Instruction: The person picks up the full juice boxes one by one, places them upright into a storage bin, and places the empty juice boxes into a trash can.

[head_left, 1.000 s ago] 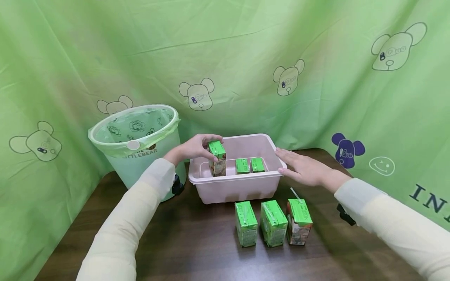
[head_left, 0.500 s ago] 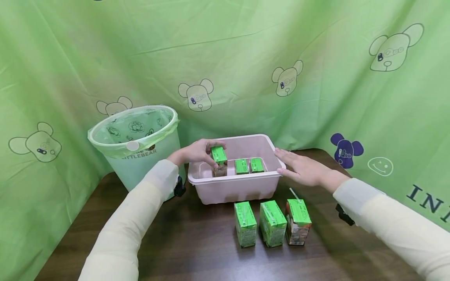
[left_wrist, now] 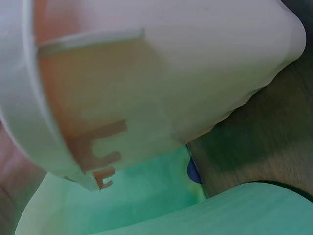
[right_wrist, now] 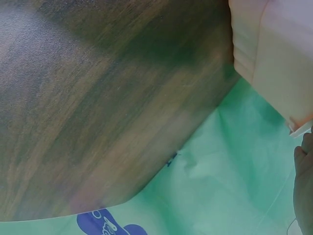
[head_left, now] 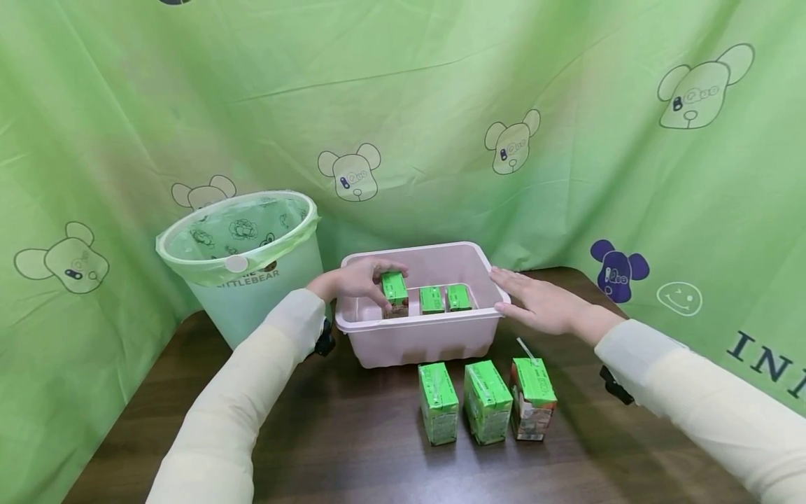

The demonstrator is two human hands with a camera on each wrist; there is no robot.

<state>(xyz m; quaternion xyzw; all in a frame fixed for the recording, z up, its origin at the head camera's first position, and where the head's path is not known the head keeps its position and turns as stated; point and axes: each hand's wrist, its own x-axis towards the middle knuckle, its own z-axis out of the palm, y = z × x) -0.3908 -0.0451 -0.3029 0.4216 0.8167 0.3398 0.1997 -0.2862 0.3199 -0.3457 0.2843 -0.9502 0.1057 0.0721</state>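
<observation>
My left hand point(head_left: 360, 281) reaches over the near left rim of a pink plastic bin point(head_left: 415, 344) and grips a green-topped drink carton point(head_left: 395, 288) between thumb and fingers. The carton is upright and low inside the bin, its lower part hidden by the front wall. To its right stand two more cartons point(head_left: 432, 299) side by side in the bin. My right hand point(head_left: 546, 302) rests its straight fingers on the bin's right rim. The left wrist view shows the bin's outer wall point(left_wrist: 205, 58); in the right wrist view a bin corner point(right_wrist: 279, 63) appears beside the hand's edge.
Three green-topped cartons point(head_left: 488, 402) stand in a row on the dark wooden table point(head_left: 340, 448) in front of the bin, the rightmost with a straw sticking up. A pale green lined trash can point(head_left: 264, 308) stands left of the bin. A green printed curtain point(head_left: 415, 105) hangs behind.
My left hand has lowered the carton deeper into the bin and slightly to the right, toward the two others. My right hand keeps its place on the rim.
</observation>
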